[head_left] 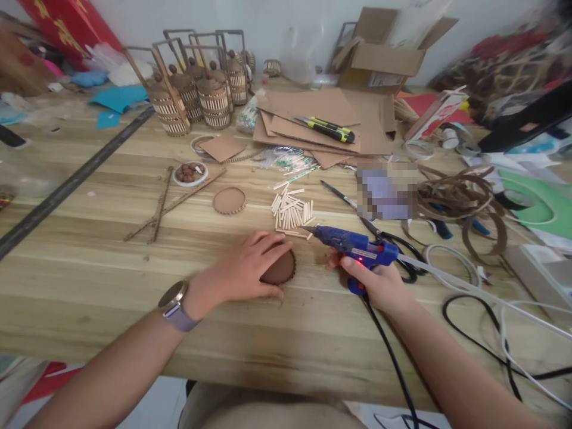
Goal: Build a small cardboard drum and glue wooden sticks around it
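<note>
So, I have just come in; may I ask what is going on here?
A person is working at a wooden table. The left hand is on a round brown disc. The right hand holds a blue glue gun, with its red light on, pointing toward short sticks. Another disc lies farther away, left of the sticks.

The one head camera looked from up above the near side of the wooden table (89, 286), and it faced forward and down. It was close to the table, so the left hand (243, 267) and the right hand (379, 281) looked big near the middle of it. The view ran from below the near edge of the table, all the way across its top, to the pale wall (268, 18) behind it.
</note>
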The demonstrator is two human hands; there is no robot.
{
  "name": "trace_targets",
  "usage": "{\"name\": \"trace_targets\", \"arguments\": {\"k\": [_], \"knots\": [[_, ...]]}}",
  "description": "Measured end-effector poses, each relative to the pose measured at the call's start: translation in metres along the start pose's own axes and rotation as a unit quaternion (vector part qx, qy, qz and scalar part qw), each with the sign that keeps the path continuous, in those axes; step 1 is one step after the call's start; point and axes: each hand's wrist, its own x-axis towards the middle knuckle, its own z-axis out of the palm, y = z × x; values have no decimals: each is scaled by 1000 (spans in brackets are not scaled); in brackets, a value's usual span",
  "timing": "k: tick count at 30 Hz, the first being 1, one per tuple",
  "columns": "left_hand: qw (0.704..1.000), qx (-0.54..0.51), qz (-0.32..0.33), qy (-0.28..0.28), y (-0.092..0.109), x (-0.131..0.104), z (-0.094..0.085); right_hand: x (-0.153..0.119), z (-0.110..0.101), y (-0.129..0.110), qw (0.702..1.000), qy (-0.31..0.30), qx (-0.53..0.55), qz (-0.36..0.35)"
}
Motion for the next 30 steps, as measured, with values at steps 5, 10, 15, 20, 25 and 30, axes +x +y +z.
{"name": "trace_targets", "arguments": {"k": [5,10,15,20,25,30], "knots": [[999,-26,-11,17,-6,-2,1,-1,-1,-5,999,-22,-46,13],[998,-45,-22,24,-11,-3,1,0,3,-12,991,-73,-115,-2],[998,-44,-36,30,-11,0,2,-2,4,-10,975,-114,-188,-15],[997,-49,-52,37,-12,1,2,-7,4,-10,965,-131,-218,-56],[997,-39,-57,35,-12,0,2,-7,8,-15,956,-102,-257,-101],[997,-41,-63,31,-10,1,0,-9,8,-13,932,-136,-294,-165]]}}
